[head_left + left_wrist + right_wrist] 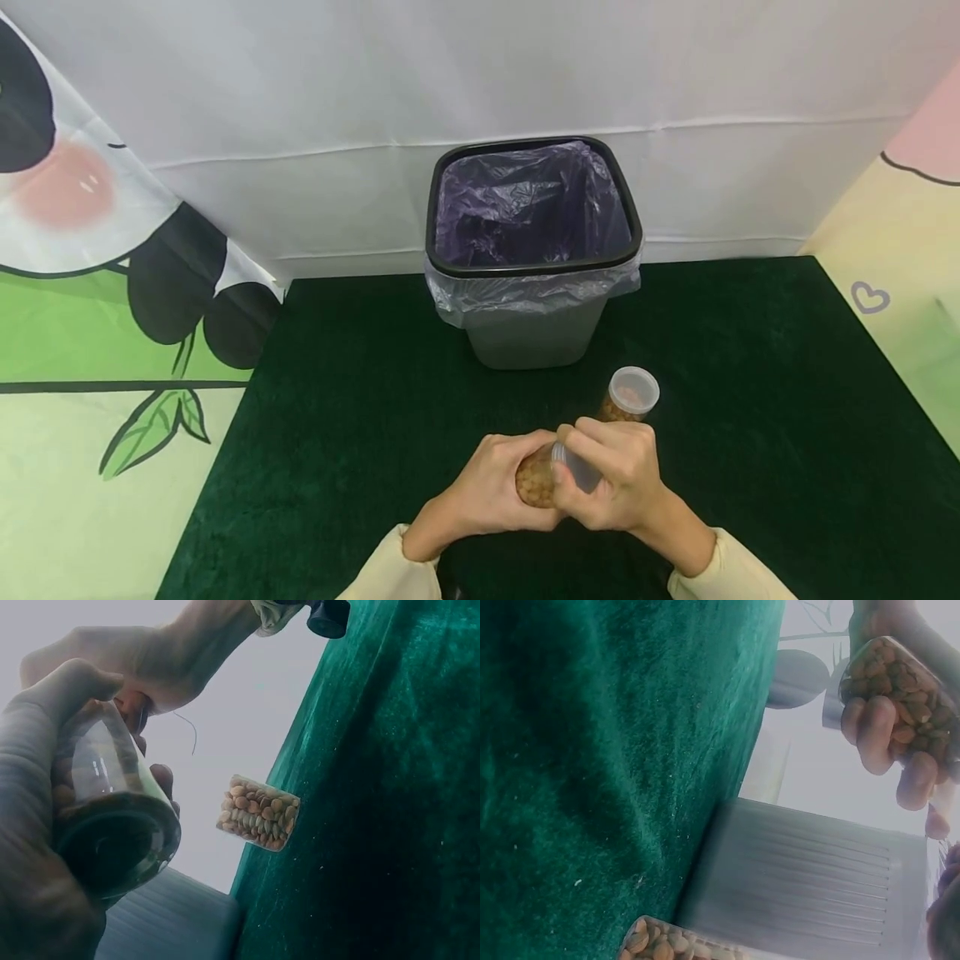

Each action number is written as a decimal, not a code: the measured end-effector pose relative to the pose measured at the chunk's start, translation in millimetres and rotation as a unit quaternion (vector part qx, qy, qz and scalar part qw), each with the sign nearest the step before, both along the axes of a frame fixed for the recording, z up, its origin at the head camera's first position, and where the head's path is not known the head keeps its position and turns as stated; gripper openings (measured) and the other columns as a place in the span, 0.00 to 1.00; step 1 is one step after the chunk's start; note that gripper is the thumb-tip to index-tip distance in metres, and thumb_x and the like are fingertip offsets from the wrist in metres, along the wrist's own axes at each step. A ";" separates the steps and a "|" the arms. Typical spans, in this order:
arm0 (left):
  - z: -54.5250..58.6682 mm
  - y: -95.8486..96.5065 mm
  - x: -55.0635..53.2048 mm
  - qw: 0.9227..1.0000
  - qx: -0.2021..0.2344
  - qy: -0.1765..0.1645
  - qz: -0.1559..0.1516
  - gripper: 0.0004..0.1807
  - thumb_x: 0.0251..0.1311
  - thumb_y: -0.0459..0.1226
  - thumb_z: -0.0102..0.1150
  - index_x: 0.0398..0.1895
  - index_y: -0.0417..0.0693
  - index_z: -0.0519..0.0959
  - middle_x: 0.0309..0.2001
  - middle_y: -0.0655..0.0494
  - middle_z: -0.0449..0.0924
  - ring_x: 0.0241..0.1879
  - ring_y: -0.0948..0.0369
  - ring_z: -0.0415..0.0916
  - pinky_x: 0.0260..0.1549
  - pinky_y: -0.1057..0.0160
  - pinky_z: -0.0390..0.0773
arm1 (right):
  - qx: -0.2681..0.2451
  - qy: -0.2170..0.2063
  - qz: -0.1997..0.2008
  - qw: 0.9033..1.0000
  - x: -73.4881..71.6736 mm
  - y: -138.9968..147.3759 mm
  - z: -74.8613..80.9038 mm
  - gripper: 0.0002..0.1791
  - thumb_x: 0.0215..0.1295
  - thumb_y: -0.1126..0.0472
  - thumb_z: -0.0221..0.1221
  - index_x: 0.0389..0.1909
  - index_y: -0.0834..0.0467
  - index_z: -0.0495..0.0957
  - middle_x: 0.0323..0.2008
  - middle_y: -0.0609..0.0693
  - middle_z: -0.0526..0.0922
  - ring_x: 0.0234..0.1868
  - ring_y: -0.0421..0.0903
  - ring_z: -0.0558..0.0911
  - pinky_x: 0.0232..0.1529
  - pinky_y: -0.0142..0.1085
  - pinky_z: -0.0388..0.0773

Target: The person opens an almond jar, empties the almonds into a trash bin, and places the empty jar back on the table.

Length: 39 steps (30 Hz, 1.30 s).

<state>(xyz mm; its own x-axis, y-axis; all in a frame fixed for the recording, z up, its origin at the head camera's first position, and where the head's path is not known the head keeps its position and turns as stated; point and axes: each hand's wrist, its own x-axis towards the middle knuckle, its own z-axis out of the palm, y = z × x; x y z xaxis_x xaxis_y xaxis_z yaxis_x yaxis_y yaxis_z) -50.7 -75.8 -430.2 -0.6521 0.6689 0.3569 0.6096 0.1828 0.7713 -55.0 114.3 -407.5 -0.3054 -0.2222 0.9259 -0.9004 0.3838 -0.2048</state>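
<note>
While the left hand [489,487] has its grip wrapped round the jar [533,483] and the right hand [621,477] pinches its pale lid [579,469], the jar tilted above the green tabletop [337,450], I'd hold the body snug without squeezing (might flex, imo) and turn the lid evenly. Just past the right hand there's a second lidded jar [634,390], kinda in knuckle-bumping range, so steer clear. Farther back, the lined gray bin [536,342] stands apart, not really in the way.

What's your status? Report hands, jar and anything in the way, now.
Left hand gripping tilted jar, right hand gripping its lid. Second jar upright just beyond right hand. Bin farther back, nothing seen blocking.
</note>
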 end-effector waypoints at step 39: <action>7.6 -28.8 -7.0 0.989 -0.042 -0.144 -0.019 0.28 0.68 0.45 0.68 0.67 0.65 0.69 0.58 0.58 0.83 0.51 0.69 0.83 0.50 0.65 0.84 | 0.179 -0.287 0.054 0.940 25.5 31.6 10.7 0.26 0.70 0.53 0.67 0.66 0.51 0.74 0.58 0.43 0.79 0.53 0.38 0.83 0.52 0.35 0.86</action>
<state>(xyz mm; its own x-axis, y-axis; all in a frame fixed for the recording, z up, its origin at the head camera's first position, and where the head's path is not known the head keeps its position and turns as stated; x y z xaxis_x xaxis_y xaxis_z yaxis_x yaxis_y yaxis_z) -57.6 -104.6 -422.6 -0.6922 0.7145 0.1022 0.3749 0.2348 0.8968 -29.5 145.9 -396.8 -0.6893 -0.5463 0.4759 -0.7187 0.4326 -0.5444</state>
